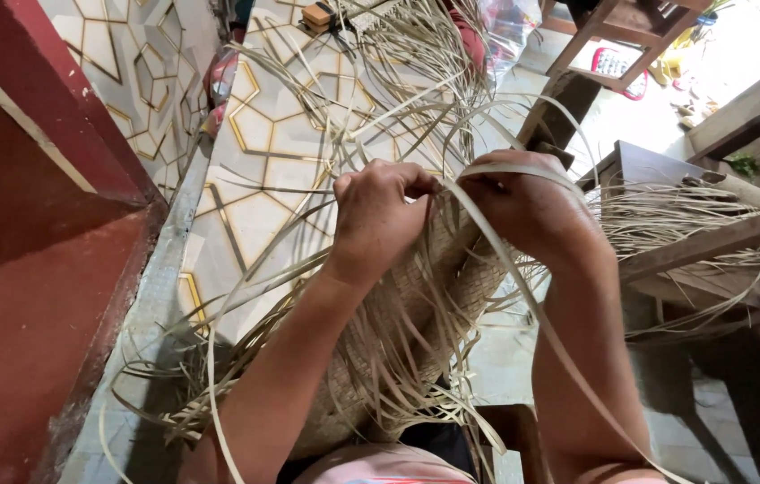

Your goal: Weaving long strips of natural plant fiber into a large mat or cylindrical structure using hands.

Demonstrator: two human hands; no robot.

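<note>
— Straw-coloured strips everywhere. What are the hands on?

— Both sit at the top edge of a half-woven mat point(416, 296), which lies across the person's lap and runs up between the forearms. The left hand point(378, 220) is curled into a closed grip, thumb and forefinger pinching a thin strip point(438, 184) at the weave's edge.

— And the other one?

— The right hand point(528, 202) is just beside it, fingers folded down tight over the mat's edge; a long loose strip point(523, 296) crosses over its wrist and trails down past the forearm.

— What's around them?

— Loose strip ends point(219, 394) fan out from the mat on every side. Behind lies a tiled floor point(272, 143) with gold hexagon lines, a red wall point(30, 269) at the left, and a wooden bench point(703, 242) at the right, more strips draped over it.
</note>
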